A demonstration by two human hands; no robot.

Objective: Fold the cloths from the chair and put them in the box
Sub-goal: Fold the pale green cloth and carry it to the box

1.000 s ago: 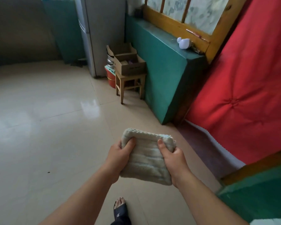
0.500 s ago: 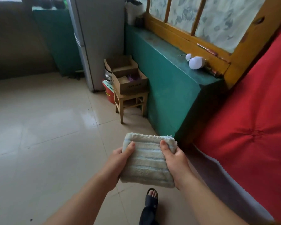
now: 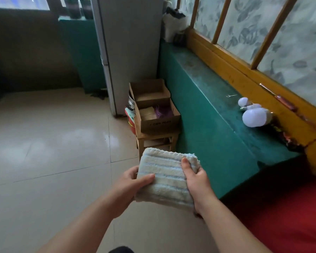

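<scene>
From the head view, I hold the folded pale ribbed towel with blue stripes [image 3: 167,179] between both hands: my left hand [image 3: 130,181] pinches its left edge, thumb on top, and my right hand [image 3: 194,177] grips its right edge the same way. Just beyond the towel's far edge stands the open brown cardboard box [image 3: 157,116] on a small wooden stool [image 3: 156,141]. I judge it best to keep both thumbs pressing so the fold stays flat, and lower it level into the box.

Home interior — tiled floor [image 3: 44,143], fridge [image 3: 131,42], papered window [image 3: 263,24], green ledge [image 3: 208,99]
</scene>
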